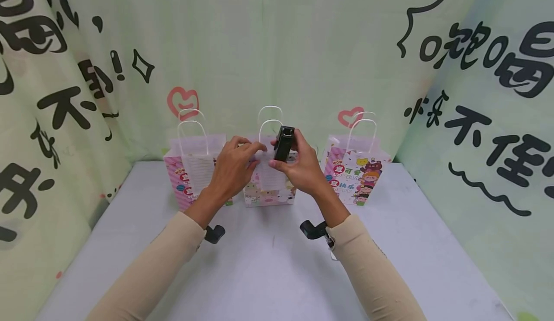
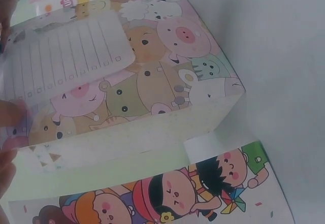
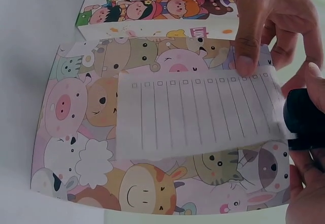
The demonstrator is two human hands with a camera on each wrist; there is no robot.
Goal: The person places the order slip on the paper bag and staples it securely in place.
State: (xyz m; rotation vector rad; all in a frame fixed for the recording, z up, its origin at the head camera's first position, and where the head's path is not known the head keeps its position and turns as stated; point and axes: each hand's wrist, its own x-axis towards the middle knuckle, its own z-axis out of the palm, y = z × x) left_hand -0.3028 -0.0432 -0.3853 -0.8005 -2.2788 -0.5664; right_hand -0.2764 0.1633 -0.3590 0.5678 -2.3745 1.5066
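Note:
A paper gift bag (image 1: pixel 268 199) printed with cartoon animals stands in the middle of the table, its white handles upright. Against its front lies a lined sheet with small checkboxes (image 3: pixel 198 112). My left hand (image 1: pixel 233 167) pinches the sheet to the bag's top edge, thumb (image 3: pixel 247 64) on the paper and fingers behind. A black stapler (image 1: pixel 283 143) is gripped in my right hand (image 1: pixel 306 163), tilted up beside the left fingers. In the right wrist view the stapler's nose is right at the upper edge of sheet and bag.
To the left stands a pink gift bag (image 1: pixel 176 172) with a lined sheet (image 1: pixel 199 174) on its front. Another pink bag (image 1: pixel 361 174) with cartoon children stands to the right. The white table (image 1: pixel 268 263) meets a printed curtain (image 1: pixel 238 46) behind the bags.

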